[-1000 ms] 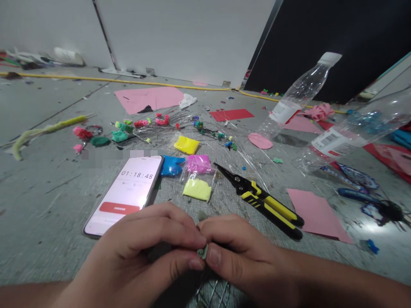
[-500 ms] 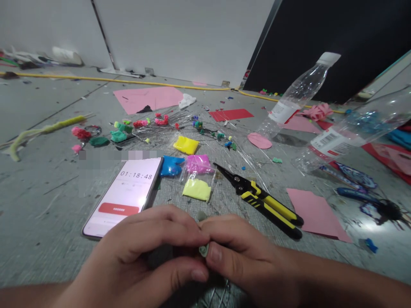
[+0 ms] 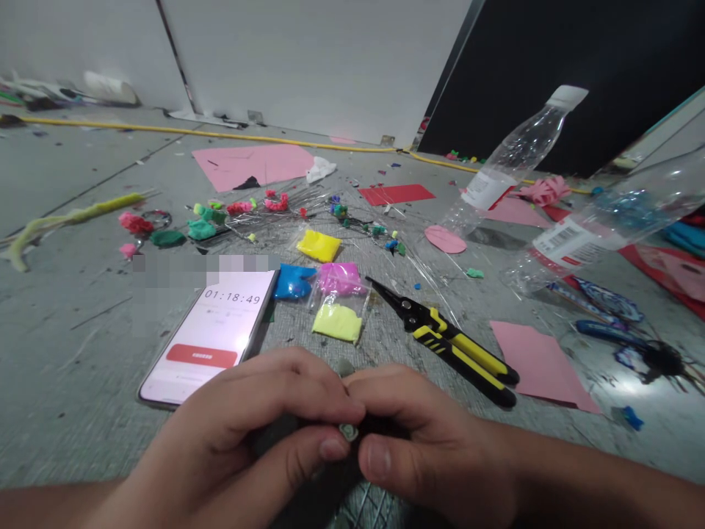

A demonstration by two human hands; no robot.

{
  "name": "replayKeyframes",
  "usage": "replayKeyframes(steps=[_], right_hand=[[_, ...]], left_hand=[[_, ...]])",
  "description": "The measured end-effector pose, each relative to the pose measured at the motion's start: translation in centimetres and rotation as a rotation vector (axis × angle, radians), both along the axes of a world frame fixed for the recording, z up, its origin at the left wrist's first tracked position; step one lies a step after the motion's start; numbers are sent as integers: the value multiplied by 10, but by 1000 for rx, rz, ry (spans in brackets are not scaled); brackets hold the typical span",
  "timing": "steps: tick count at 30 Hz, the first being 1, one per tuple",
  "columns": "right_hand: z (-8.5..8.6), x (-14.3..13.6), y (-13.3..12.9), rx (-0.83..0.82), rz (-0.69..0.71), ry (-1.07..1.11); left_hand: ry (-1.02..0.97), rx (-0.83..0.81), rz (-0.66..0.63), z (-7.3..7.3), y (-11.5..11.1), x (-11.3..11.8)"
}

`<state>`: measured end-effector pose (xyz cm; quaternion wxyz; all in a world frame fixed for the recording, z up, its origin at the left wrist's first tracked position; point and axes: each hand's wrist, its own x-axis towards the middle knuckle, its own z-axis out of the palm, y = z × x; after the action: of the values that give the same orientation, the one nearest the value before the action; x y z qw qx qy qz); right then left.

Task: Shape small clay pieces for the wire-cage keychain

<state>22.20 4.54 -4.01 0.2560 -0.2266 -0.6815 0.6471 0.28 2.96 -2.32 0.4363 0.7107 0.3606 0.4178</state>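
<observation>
A small pale green clay roll (image 3: 348, 432), its end coiled like a rosebud, sits between the thumb and forefinger of my left hand (image 3: 258, 419). Close beside it is my right hand (image 3: 429, 433), with its thumb drawn away from its bent fingers. The right fingertips lie behind the left ones and are partly hidden. Just above the hands shows a grey-green lump (image 3: 345, 367). Thin metal wires (image 3: 368, 507) lie below them on the grey surface.
A phone (image 3: 206, 345) with a running timer lies left. Ahead are bagged yellow (image 3: 319, 246), blue (image 3: 294, 282), pink (image 3: 338, 278) and lime (image 3: 337, 323) clay. Black-yellow pliers (image 3: 463, 345) lie right, near pink paper (image 3: 543, 364) and two plastic bottles (image 3: 510, 158).
My right thumb has come away from the clay roll and moved slightly down. My left thumb and forefinger have closed in on the roll. The phone's timer has advanced one second.
</observation>
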Motion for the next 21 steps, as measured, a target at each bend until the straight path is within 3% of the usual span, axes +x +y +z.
replayKeyframes(steps=[9, 16, 18, 21], right_hand=[[-4, -3, -2, 105, -61, -63], [-4, -3, -5, 161, -74, -41], [-3, 0, -4, 229, -131, 7], [-2, 4, -1, 363, -370, 86]], left_hand=[[11, -43, -66, -9, -6, -5], [-30, -139, -108, -5, -4, -4], [0, -121, -113, -3, -4, -4], [162, -18, -184, -4, -3, -4]])
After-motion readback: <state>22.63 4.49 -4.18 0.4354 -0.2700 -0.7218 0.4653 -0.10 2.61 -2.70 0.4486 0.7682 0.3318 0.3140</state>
